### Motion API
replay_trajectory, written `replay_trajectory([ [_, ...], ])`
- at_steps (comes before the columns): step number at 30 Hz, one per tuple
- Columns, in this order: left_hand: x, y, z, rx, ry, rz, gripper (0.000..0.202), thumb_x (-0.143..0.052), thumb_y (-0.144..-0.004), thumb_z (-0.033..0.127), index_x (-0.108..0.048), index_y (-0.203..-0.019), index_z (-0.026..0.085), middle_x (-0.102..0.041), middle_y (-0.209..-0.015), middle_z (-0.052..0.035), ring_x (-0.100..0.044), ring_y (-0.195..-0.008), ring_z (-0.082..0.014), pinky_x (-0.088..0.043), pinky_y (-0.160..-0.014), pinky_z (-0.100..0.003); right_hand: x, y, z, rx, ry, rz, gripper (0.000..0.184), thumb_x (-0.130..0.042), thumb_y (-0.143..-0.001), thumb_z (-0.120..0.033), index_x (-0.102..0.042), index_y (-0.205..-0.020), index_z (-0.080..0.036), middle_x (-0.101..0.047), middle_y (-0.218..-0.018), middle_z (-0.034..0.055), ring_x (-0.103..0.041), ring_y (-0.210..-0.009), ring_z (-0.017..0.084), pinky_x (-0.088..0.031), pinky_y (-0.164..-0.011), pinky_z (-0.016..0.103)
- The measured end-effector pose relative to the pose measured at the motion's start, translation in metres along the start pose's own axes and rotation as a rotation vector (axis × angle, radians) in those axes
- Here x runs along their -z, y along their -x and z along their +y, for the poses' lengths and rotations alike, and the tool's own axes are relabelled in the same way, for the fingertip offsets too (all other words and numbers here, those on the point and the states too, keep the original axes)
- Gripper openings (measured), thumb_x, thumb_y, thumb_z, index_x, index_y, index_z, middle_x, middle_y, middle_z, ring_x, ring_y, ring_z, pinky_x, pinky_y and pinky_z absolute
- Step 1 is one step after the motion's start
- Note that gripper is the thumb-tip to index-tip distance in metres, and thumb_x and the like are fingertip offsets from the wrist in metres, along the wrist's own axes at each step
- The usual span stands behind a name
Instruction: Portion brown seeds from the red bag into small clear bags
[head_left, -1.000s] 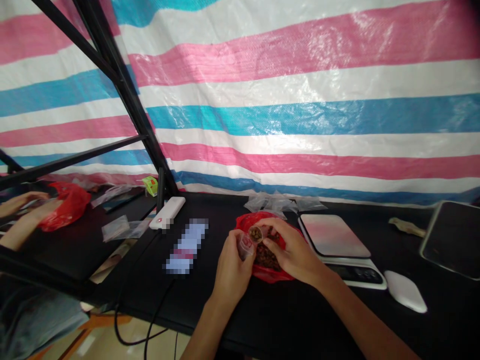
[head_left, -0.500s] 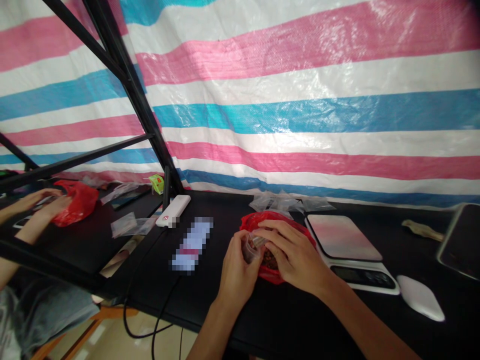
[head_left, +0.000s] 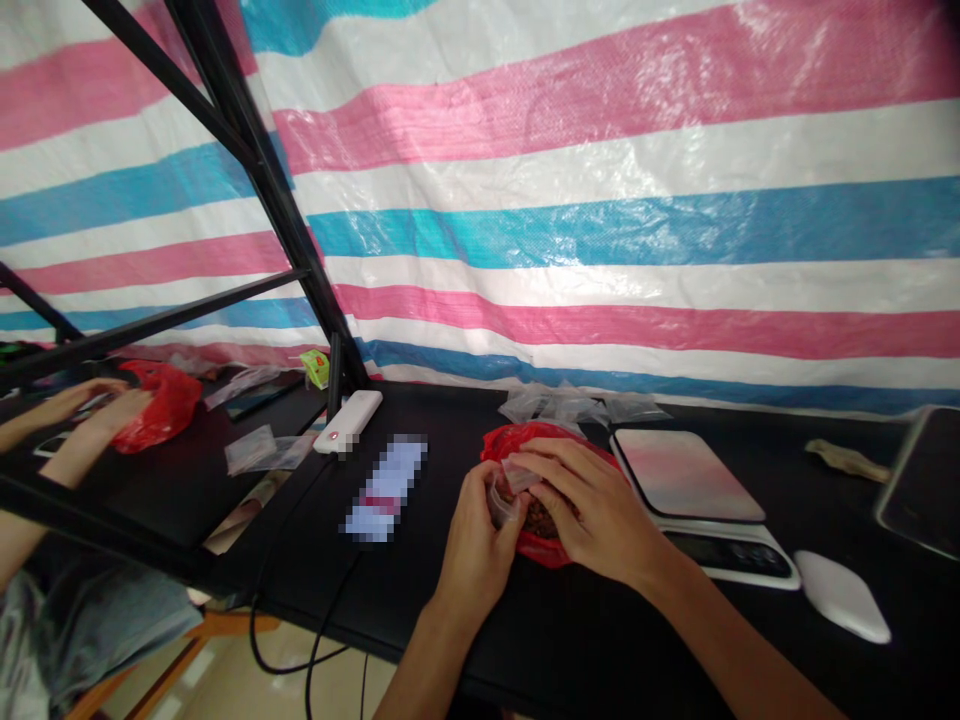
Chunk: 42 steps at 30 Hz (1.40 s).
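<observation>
My left hand (head_left: pixel 476 530) is closed on the side of a small clear plastic bag (head_left: pixel 501 502). My right hand (head_left: pixel 600 505) arches over from the right, its fingers bent and closed at the same bag's upper edge. Part of the bag is hidden by my fingers. Under both hands lies a red plastic bag (head_left: pixel 546 552), its mouth spread wide. Small brown bits (head_left: pixel 541 520) show inside it, between my two hands.
Right of my hands stands a kitchen scale (head_left: pixel 690 475), with a white rounded case (head_left: pixel 841 596) beside it. Clear bags (head_left: pixel 555 404) lie behind. A pixelated phone (head_left: pixel 386 490) and white power bank (head_left: pixel 349 422) are left. Beyond the black frame (head_left: pixel 262 200), another person's hands touch a red bag (head_left: pixel 161 400).
My hands stay nearly in place; the small bag's upper edge has shifted slightly between my fingers. The other person's hands and red bag have moved slightly right in the picture.
</observation>
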<state>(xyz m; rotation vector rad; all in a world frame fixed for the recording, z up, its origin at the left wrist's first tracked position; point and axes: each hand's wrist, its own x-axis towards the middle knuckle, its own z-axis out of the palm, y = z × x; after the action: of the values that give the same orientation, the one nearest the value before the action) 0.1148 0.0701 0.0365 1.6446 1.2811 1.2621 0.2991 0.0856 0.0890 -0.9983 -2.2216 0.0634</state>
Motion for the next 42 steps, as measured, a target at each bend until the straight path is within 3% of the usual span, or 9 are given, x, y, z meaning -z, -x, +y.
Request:
replay_trajectory([
  [5,0.000,0.001,-0.001,0.002,-0.011,-0.006,0.037,-0.063,-0.097,0.037,-0.054,-0.129,0.022,-0.065,-0.123,-0.0112,-0.064,-0.111,-0.0240,-0.049,-0.098,-0.036,-0.002,0.001,0.001,0.059,0.009,0.005,0.044,-0.050,-0.096,-0.010,-0.063,-0.134,-0.029,-0.064,-0.140,0.0069,-0.061,-0.125,0.024,-0.050,-0.108,0.043],
  [11,0.000,0.001,-0.001,0.002,-0.004,0.001,0.035,-0.062,-0.097,0.040,-0.054,-0.126,0.021,-0.065,-0.114,-0.0088,-0.064,-0.103,-0.0220,-0.049,-0.094,-0.034,0.008,-0.003,0.002,-0.008,0.019,0.027,0.035,-0.050,-0.102,-0.021,-0.061,-0.135,-0.027,-0.068,-0.133,0.0077,-0.062,-0.120,0.025,-0.048,-0.105,0.044],
  [14,0.001,0.001,-0.002,0.013,-0.022,0.065,0.034,-0.061,-0.098,0.041,-0.053,-0.123,0.021,-0.064,-0.105,-0.0063,-0.063,-0.094,-0.0200,-0.049,-0.088,-0.032,0.013,-0.004,0.008,-0.094,0.068,0.024,0.032,-0.050,-0.102,-0.022,-0.063,-0.131,-0.024,-0.069,-0.130,0.0097,-0.061,-0.119,0.027,-0.047,-0.103,0.045],
  [17,0.002,0.001,-0.002,-0.025,-0.075,0.197,0.031,-0.061,-0.098,0.039,-0.053,-0.123,0.021,-0.063,-0.106,-0.0062,-0.062,-0.093,-0.0195,-0.048,-0.087,-0.031,0.014,-0.003,0.015,-0.156,0.103,-0.093,0.030,-0.055,-0.098,-0.021,-0.067,-0.125,-0.024,-0.071,-0.124,0.0093,-0.062,-0.115,0.029,-0.047,-0.100,0.047],
  [21,0.002,0.002,0.005,-0.169,-0.123,0.287,0.028,-0.065,-0.096,0.032,-0.054,-0.120,0.021,-0.060,-0.106,-0.0062,-0.060,-0.095,-0.0201,-0.048,-0.087,-0.031,0.011,-0.002,0.019,-0.142,-0.013,-0.148,0.052,-0.065,-0.095,-0.029,-0.054,-0.146,-0.027,-0.065,-0.138,0.0090,-0.058,-0.126,0.029,-0.044,-0.108,0.048],
  [28,-0.014,-0.029,0.036,-0.414,-0.134,0.038,0.048,-0.061,-0.090,0.015,-0.038,-0.131,0.022,-0.050,-0.118,-0.0107,-0.056,-0.105,-0.0247,-0.051,-0.092,-0.044,0.011,-0.004,0.011,-0.156,-0.430,-0.018,0.060,-0.074,-0.090,-0.045,-0.052,-0.145,-0.031,-0.062,-0.141,0.0070,-0.059,-0.127,0.029,-0.044,-0.110,0.042],
  [33,-0.041,-0.067,0.035,-0.504,0.009,-0.136,0.080,-0.065,-0.080,0.009,-0.021,-0.145,0.025,-0.042,-0.127,-0.0137,-0.056,-0.110,-0.0255,-0.054,-0.094,-0.046,0.008,-0.006,0.022,-0.245,-0.524,0.215,0.037,-0.075,-0.091,-0.042,-0.064,-0.123,-0.028,-0.068,-0.123,0.0064,-0.064,-0.112,0.027,-0.049,-0.100,0.040],
  [37,-0.055,-0.083,0.028,-0.534,0.096,-0.225,0.086,-0.069,-0.082,0.015,-0.016,-0.149,0.025,-0.042,-0.131,-0.0148,-0.057,-0.115,-0.0255,-0.055,-0.097,-0.046,0.005,-0.006,0.037,-0.349,-0.570,0.364,0.026,-0.075,-0.090,-0.041,-0.063,-0.109,-0.026,-0.069,-0.108,0.0032,-0.066,-0.101,0.023,-0.051,-0.093,0.037],
  [42,-0.051,-0.077,0.022,-0.612,-0.090,-0.233,0.085,-0.074,-0.087,0.032,-0.021,-0.153,0.023,-0.039,-0.144,-0.0177,-0.045,-0.138,-0.0329,-0.042,-0.116,-0.058,0.009,-0.008,0.046,-0.443,-0.573,0.581,0.030,-0.075,-0.088,-0.046,-0.056,-0.098,-0.026,-0.063,-0.089,-0.0012,-0.062,-0.079,0.017,-0.052,-0.073,0.031],
])
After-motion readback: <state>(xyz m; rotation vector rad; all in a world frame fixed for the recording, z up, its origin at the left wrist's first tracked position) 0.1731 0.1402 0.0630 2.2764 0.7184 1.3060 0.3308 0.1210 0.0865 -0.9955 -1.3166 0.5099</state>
